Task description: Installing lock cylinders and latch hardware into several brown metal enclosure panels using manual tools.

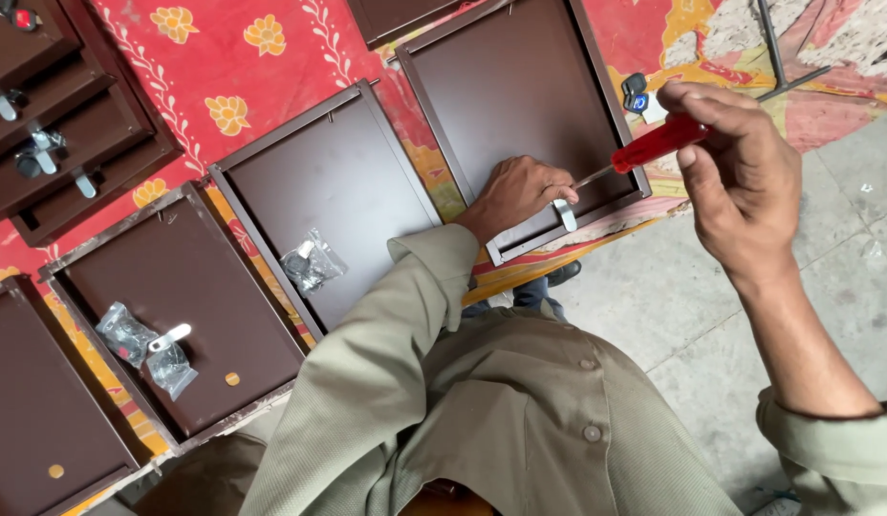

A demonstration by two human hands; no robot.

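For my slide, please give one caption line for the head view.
Left hand steadies a silver latch on a brown metal panel; right hand drives a red-handled screwdriver.

Left hand [516, 194] pressed flat, knuckles up — right hand [740, 162] raised, grip closed.

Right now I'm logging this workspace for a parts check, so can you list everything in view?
door panels: about five lying flat, brown, side by side on the cloth
stacked panels: several, brown, top left, metal latches fitted
cloth: one, red with yellow flowers, under the panels
hardware bags: three, clear plastic, one on the middle panel, two on the panel to its left
loose latch: one, silver, beside the two bags
keys: one bunch, black and blue, right of the far panel
floor: grey concrete, right side
screwdriver: one, red handle, in the right hand
latch: one, silver, at the left hand
left hand: on the far panel
right hand: gripping the screwdriver
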